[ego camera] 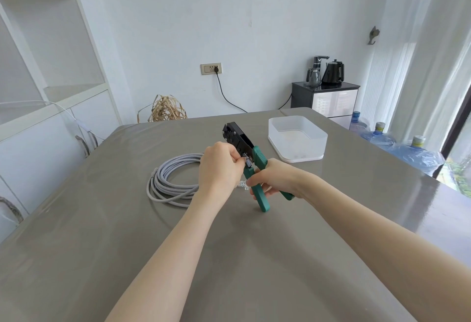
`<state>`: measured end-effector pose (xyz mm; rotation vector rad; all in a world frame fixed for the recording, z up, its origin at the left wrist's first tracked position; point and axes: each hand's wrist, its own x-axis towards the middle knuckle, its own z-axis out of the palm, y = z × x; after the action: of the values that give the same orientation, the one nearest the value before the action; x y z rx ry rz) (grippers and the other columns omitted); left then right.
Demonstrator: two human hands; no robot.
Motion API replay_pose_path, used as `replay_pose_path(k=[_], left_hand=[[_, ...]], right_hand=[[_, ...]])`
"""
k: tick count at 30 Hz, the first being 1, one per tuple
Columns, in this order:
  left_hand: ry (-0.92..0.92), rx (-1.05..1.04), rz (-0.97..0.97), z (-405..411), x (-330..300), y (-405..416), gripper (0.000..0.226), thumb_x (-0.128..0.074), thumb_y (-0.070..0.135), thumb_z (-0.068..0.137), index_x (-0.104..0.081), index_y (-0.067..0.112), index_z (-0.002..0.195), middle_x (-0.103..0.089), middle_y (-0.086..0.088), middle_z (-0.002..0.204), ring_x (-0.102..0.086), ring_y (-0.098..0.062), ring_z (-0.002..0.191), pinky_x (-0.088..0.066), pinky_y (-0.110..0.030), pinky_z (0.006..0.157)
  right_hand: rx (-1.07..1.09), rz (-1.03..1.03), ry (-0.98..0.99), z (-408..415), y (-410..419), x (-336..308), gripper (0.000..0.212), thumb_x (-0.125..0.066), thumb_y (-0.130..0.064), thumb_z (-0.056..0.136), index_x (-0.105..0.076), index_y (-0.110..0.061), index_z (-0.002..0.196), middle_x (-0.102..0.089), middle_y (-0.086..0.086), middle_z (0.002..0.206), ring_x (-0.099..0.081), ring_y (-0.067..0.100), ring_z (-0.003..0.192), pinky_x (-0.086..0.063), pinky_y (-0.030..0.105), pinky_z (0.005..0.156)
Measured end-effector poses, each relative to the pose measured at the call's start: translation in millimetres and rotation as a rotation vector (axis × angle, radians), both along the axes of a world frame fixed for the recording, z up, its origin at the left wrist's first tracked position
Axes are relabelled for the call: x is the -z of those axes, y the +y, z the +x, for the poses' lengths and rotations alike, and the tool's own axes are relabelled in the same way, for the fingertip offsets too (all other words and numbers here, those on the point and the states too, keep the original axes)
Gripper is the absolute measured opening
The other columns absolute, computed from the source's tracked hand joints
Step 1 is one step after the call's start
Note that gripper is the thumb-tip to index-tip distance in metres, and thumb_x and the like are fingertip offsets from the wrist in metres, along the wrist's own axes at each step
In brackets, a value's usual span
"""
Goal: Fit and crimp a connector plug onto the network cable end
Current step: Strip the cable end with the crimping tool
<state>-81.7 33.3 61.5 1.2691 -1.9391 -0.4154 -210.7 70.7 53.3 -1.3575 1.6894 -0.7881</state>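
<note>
White walls and shelving stand behind a wide grey desk (102, 220) that fills most of the view. A coil of grey cable (169, 181) lies on it left of centre, its near-right part hidden behind the left hand (220, 169). A white plastic tub (297, 138) sits well apart on the far right. The crimping tool (244, 151), black head up and green handles down, stands between both hands. The right hand (274, 179) is curled around the green handles, which are spread apart. The left hand pinches its fingers at the tool's jaw; whether it holds the cable end there is hard to make out. Small clear plugs (242, 184) lie on the desk just below, partly hidden.
</note>
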Motion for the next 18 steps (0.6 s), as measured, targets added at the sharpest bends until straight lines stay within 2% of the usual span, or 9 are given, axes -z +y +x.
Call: replay_pose_path(k=[8, 13, 18], left_hand=[[0.043, 0.014, 0.034, 4.4, 1.0, -2.3, 0.015, -0.068, 0.018, 0.079, -0.065, 0.015, 0.064, -0.07, -0.005, 0.064, -0.066, -0.023, 0.07, -0.054, -0.033, 0.071], [0.051, 0.019, 0.047, 4.3, 0.5, -2.9, 0.017, -0.069, 0.018, 0.078, -0.065, 0.016, 0.062, -0.07, -0.003, 0.063, -0.066, -0.022, 0.069, -0.053, -0.03, 0.068], [0.05, 0.023, 0.083, 10.1, 1.5, -5.5, 0.013, -0.069, 0.02, 0.078, -0.069, 0.013, 0.067, -0.07, -0.002, 0.062, -0.065, -0.018, 0.068, -0.05, -0.026, 0.066]], right_hand=[[0.098, -0.087, 0.046, 5.9, -5.5, 19.1, 0.017, -0.065, -0.019, 0.084, -0.056, -0.006, 0.082, -0.066, 0.007, 0.07, -0.063, 0.024, 0.06, -0.055, 0.033, 0.072], [0.144, -0.13, 0.067, 8.5, -8.6, 26.7, 0.019, -0.065, -0.023, 0.084, -0.055, -0.009, 0.078, -0.063, 0.003, 0.064, -0.058, 0.017, 0.049, -0.05, 0.022, 0.054], [0.177, -0.185, 0.113, 14.8, -14.0, 34.6, 0.025, -0.064, -0.027, 0.083, -0.049, -0.012, 0.069, -0.059, 0.002, 0.057, -0.052, 0.016, 0.044, -0.048, 0.024, 0.055]])
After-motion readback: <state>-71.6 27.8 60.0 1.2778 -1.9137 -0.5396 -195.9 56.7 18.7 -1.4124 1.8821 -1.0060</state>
